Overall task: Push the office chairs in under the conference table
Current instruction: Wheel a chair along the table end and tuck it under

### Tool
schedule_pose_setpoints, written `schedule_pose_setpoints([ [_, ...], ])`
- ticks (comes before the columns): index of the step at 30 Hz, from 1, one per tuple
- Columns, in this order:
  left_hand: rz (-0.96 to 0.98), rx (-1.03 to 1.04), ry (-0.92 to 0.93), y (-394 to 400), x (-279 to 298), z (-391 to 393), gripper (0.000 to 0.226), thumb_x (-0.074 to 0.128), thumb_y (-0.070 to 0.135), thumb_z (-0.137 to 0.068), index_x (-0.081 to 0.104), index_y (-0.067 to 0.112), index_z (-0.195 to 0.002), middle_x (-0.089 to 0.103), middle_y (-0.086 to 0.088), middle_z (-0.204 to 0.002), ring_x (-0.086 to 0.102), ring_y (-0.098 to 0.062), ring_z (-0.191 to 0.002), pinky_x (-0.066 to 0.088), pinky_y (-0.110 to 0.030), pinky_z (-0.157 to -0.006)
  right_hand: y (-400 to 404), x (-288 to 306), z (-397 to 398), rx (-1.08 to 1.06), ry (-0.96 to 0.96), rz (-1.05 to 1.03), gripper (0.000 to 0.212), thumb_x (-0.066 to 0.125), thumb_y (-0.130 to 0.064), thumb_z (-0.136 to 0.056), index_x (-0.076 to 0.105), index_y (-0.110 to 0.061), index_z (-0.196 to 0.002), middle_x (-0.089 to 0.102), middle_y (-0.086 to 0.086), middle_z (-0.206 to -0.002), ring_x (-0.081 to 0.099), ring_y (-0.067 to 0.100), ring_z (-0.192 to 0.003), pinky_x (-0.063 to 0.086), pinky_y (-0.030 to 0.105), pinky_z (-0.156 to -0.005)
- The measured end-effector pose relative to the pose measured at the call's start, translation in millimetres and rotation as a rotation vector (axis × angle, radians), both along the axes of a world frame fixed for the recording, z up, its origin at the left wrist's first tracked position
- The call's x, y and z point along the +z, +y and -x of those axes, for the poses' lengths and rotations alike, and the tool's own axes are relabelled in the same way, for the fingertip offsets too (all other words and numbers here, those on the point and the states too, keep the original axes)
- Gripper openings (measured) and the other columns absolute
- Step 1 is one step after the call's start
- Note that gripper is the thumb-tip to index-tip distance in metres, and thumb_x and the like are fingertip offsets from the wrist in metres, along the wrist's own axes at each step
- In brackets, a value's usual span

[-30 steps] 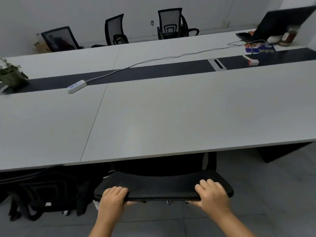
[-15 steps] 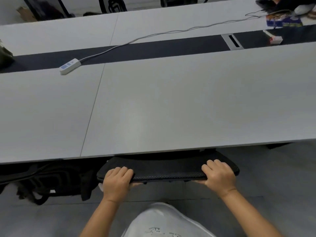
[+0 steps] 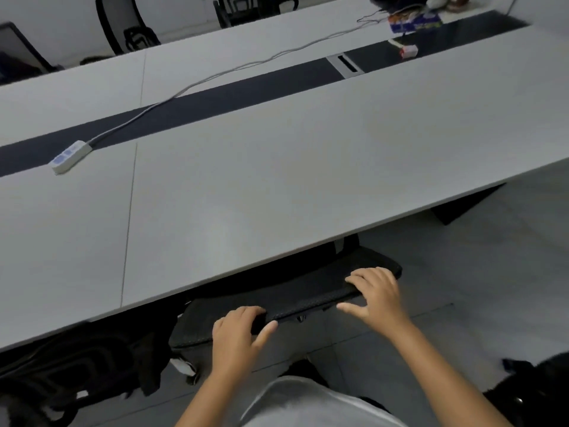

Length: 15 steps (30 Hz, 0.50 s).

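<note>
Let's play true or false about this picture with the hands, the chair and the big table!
1. Both hands are on the top edge of the black chair back. True: the left hand and the right hand both rest there.
2. The chair is far out from the conference table. False: its back sits right at the table edge.
3. A white power strip lies on the table. True.
4. The power strip's cable is black. False: it is light grey.
5. The hands hold a cup. False: they hold nothing but the chair back.
</note>
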<state>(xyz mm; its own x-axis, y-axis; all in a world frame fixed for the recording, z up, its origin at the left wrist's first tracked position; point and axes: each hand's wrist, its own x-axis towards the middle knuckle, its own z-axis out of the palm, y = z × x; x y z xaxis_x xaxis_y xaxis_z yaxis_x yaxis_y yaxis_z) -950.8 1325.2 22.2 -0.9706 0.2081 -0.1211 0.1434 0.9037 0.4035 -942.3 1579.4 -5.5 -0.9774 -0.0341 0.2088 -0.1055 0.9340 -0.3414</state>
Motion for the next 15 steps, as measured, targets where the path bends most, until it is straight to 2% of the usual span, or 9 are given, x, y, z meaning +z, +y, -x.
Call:
schedule_pose_setpoints([
  [1, -0.057, -0.028, 0.006, 12, 0, -3, 0.028, 0.059, 0.037, -0.086, 0.066, 0.016, -0.103, 0.067, 0.005, -0.102, 0.060, -0.017, -0.099, 0.037, -0.030, -0.086, -2, 2, -9, -0.056, 0.003, 0.095, 0.054, 0.057, -0.054, -0.072, 0.073, -0.003, -0.081, 0.072, 0.014, -0.085, 0.069, 0.029, -0.081, 0.050, 0.040, -0.085],
  [3, -0.127, -0.107, 0.032, 39, 4, -10, 0.019, 0.070, 0.016, -0.079, 0.068, 0.009, -0.097, 0.070, -0.003, -0.100, 0.063, -0.022, -0.097, 0.043, -0.031, -0.087, -4, 0, -31, -0.177, 0.016, 0.253, 0.038, 0.065, -0.032, -0.074, 0.071, 0.001, -0.091, 0.070, 0.019, -0.101, 0.064, 0.037, -0.097, 0.042, 0.045, -0.089],
  [6, -0.236, -0.304, 0.126, 80, 3, -30, 0.027, 0.082, -0.001, -0.061, 0.071, 0.004, -0.084, 0.073, -0.009, -0.090, 0.068, -0.022, -0.088, 0.050, -0.026, -0.077, 5, -8, -71, -0.353, -0.027, 0.425, 0.032, 0.070, -0.011, -0.077, 0.066, 0.001, -0.107, 0.061, 0.017, -0.119, 0.055, 0.035, -0.111, 0.034, 0.034, -0.096],
  [8, -0.283, -0.384, 0.111, 92, -1, -38, 0.027, 0.081, 0.000, -0.063, 0.071, 0.005, -0.087, 0.072, -0.008, -0.094, 0.067, -0.021, -0.089, 0.051, -0.025, -0.077, 7, -16, -94, -0.434, -0.096, 0.519, 0.035, 0.065, -0.012, -0.084, 0.061, -0.004, -0.117, 0.054, 0.010, -0.130, 0.048, 0.025, -0.121, 0.030, 0.024, -0.099],
  [10, -0.325, -0.481, 0.041, 109, -11, -45, 0.025, 0.076, 0.001, -0.070, 0.070, 0.003, -0.095, 0.070, -0.011, -0.102, 0.064, -0.023, -0.095, 0.046, -0.028, -0.082, 16, -21, -128, -0.613, -0.123, 0.581, 0.038, 0.060, -0.017, -0.088, 0.055, -0.007, -0.124, 0.048, 0.006, -0.137, 0.043, 0.018, -0.126, 0.026, 0.016, -0.100],
  [14, -0.352, -0.624, -0.182, 133, -30, -53, 0.032, 0.067, 0.006, -0.081, 0.063, 0.001, -0.112, 0.061, -0.004, -0.115, 0.054, -0.008, -0.107, 0.035, -0.017, -0.090, 14, -23, -194, -0.923, -0.144, 0.647, 0.044, 0.054, -0.023, -0.091, 0.046, -0.011, -0.132, 0.041, 0.001, -0.142, 0.036, 0.015, -0.131, 0.025, 0.017, -0.103],
  [15, -0.356, -0.675, -0.217, 138, -35, -54, 0.032, 0.067, 0.004, -0.081, 0.062, 0.000, -0.112, 0.061, -0.005, -0.115, 0.054, -0.010, -0.108, 0.035, -0.018, -0.091, 10, -21, -210, -1.011, -0.124, 0.672, 0.045, 0.055, -0.022, -0.091, 0.045, -0.010, -0.133, 0.041, 0.002, -0.141, 0.037, 0.014, -0.130, 0.025, 0.017, -0.103],
])
